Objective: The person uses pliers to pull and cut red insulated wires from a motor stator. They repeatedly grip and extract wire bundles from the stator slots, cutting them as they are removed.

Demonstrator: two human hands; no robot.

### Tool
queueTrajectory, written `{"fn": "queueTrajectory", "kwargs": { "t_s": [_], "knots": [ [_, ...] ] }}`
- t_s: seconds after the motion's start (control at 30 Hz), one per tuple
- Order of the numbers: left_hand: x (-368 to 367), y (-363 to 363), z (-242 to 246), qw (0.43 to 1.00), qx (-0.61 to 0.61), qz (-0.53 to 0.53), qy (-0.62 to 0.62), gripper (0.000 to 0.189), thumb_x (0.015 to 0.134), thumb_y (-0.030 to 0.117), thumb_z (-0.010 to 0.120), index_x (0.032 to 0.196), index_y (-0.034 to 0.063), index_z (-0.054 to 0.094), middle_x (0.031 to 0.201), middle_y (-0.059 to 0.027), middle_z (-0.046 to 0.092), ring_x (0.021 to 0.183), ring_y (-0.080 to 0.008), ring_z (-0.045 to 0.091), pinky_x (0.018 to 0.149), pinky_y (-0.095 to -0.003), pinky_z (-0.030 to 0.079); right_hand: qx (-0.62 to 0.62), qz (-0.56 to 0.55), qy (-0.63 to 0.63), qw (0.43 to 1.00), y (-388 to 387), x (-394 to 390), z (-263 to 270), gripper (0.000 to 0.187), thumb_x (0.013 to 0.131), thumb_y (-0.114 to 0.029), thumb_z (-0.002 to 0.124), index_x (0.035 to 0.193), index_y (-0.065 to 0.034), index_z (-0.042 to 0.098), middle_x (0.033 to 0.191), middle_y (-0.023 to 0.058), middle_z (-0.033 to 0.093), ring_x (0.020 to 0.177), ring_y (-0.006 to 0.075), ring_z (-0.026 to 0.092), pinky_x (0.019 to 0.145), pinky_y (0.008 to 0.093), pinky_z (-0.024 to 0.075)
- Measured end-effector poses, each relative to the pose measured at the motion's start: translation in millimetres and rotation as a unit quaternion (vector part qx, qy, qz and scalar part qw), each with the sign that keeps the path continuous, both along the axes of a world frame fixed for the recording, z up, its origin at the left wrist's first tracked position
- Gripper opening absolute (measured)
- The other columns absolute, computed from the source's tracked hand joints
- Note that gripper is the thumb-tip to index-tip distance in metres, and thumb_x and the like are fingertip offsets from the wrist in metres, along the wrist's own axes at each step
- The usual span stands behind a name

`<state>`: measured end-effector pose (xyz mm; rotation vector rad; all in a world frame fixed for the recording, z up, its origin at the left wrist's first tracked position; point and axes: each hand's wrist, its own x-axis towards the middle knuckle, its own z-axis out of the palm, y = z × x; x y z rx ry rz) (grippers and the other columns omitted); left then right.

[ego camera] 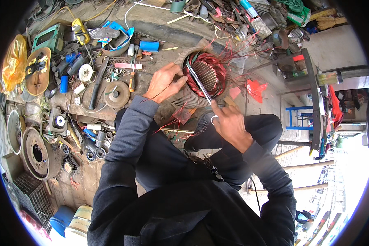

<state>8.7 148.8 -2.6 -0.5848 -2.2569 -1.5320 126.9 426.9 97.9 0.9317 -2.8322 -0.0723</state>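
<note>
An electric motor stator (184,103) with a ribbed metal housing stands in front of me. Red enamelled copper windings (223,75) line its bore, around the slotted core (207,73). My right hand (230,124) grips a pair of long-bladed scissors (200,83) by the handles. The blades lie together over the bore, their tips near the far left of the winding. At the left rim is my left hand (166,82), thumb and forefinger close together; whether they pinch anything is hidden. Loose red wire ends (243,50) fan out on the right of the stator.
A screwdriver (132,78), a black-handled knife (98,83) and a round metal disc (117,94) lie at left. Beyond them stands a bowl of parts (120,46). A metal frame (312,101) rises at right. Scrap parts (233,15) crowd the far side.
</note>
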Motion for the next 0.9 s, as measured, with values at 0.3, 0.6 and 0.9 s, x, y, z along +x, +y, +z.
{"fn": "queueTrajectory", "kwargs": {
  "t_s": [0.3, 0.6, 0.9],
  "knots": [
    [2, -2, 6, 0.998, -0.027, -0.01, -0.056, 0.02, 0.093, 0.019, 0.082, 0.1, 0.0026, 0.073, 0.1, -0.016, 0.072, 0.095, -0.0406, 0.073, 0.083, -0.0465, 0.057, -0.025, -0.033, -0.017, 0.999, -14, -2, 1, 0.059, 0.084, -0.02, 0.078, 0.14, -0.0021, 0.073, 0.08, 0.0122, 0.068, 0.085, 0.0317, 0.066, 0.083, 0.048, 0.0544],
    [-1, -1, 1, 1.0, -0.011, -0.01, -0.013, 0.02, 0.091, 0.021, 0.081, 0.095, 0.0039, 0.072, 0.094, -0.016, 0.07, 0.086, -0.0416, 0.071, 0.075, -0.0497, 0.056, -0.004, -0.038, -0.044, 0.998, -33, -6, 32, 0.054, 0.083, -0.017, 0.077, 0.133, 0.0029, 0.073, 0.081, 0.0152, 0.073, 0.084, 0.0325, 0.071, 0.08, 0.0477, 0.0568],
    [-1, 0, 1, 1.0, -0.002, -0.014, -0.02, 0.021, 0.092, 0.022, 0.08, 0.094, 0.0027, 0.071, 0.093, -0.0168, 0.069, 0.084, -0.0425, 0.071, 0.075, -0.0499, 0.055, 0.062, -0.026, -0.066, 0.996, -75, -29, 68, 0.03, 0.079, -0.011, 0.076, 0.103, 0.0066, 0.076, 0.072, 0.0227, 0.073, 0.07, 0.0408, 0.076, 0.068, 0.0501, 0.0602]
  ]
}}
